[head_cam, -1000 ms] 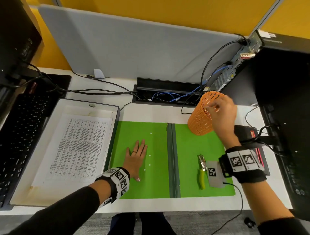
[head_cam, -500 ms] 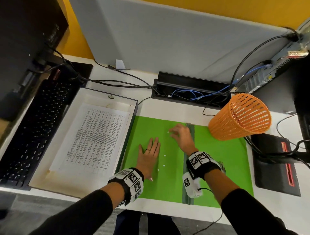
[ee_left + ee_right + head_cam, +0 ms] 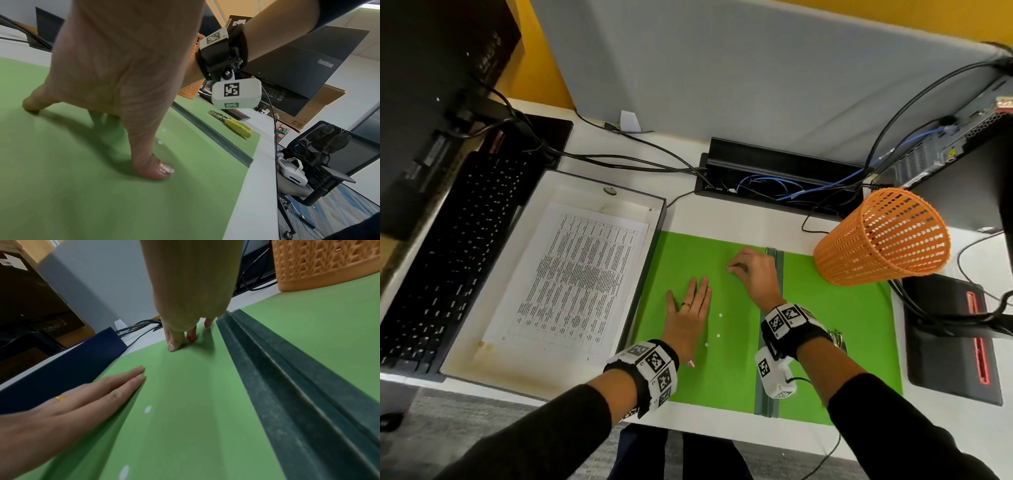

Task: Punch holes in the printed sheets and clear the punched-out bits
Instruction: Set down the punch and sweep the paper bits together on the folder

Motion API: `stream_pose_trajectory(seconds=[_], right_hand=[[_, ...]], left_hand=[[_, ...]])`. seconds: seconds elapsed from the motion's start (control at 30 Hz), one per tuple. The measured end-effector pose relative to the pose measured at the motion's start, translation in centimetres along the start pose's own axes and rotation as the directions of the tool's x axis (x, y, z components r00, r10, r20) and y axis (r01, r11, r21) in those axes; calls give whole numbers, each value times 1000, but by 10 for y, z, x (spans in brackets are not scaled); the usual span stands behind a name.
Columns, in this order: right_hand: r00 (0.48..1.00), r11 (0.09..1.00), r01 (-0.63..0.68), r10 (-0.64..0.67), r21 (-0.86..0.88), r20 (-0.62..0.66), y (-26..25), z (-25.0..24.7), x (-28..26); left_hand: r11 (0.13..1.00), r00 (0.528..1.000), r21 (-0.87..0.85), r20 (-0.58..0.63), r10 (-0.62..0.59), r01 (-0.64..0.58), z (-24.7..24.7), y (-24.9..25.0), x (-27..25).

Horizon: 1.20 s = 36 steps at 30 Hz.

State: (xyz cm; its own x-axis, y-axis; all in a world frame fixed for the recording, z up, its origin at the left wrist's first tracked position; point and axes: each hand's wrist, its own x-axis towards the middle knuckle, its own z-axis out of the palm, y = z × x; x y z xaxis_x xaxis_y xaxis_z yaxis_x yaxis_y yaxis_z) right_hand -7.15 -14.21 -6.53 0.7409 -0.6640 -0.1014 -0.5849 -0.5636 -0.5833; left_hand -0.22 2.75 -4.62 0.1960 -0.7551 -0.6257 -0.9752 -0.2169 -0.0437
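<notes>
An open green folder (image 3: 835, 342) lies on the desk with several white punched-out bits (image 3: 720, 315) on its left half. My left hand (image 3: 690, 308) rests flat on that half, fingers straight. My right hand (image 3: 736, 268) is near the folder's far edge beside the dark spine (image 3: 768, 401), thumb and fingertips (image 3: 174, 344) drawn together on a white bit. The printed sheets (image 3: 582, 277) lie in a white box tray (image 3: 493, 346) at left. The orange mesh basket (image 3: 883, 236) stands at the folder's far right corner. The yellow-handled hole punch (image 3: 238, 125) lies on the right half, hidden under my wrist in the head view.
A black keyboard (image 3: 448, 257) sits left of the tray. A cable trough (image 3: 780, 171) with black and blue cables runs along the back. A black device with red trim (image 3: 959, 342) lies at right, beside a computer case (image 3: 962, 161).
My right hand left the basket rim, came down to the folder's left half and curled its fingertips onto a bit. The left hand stayed flat.
</notes>
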Motion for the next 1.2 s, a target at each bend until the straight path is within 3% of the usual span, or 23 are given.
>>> stream_pose_trajectory(seconds=[0.2,0.47,0.77,0.93,1.2], right_hand=[[1000,999,13,-12,-42,18,-3,3,4],[998,966,52,-46,-253,32,-17,3,-2],[992,914,-7,58,-405,114,-25,-6,-6],[999,920,12,3,-392,37,-26,-27,-11],[965,980,50,-97,-194,-243,-49,-107,-9]], left_hand=[[1000,1000,-12,9,-1,1,-3,1,-1],[1000,1000,-4,24,-10,10,-5,2,-2],[1000,999,1,47,-24,24,-11,3,-5],[999,997,5,72,-40,40,-24,7,-7],[994,995,107,97,-7,-3,-52,12,1]])
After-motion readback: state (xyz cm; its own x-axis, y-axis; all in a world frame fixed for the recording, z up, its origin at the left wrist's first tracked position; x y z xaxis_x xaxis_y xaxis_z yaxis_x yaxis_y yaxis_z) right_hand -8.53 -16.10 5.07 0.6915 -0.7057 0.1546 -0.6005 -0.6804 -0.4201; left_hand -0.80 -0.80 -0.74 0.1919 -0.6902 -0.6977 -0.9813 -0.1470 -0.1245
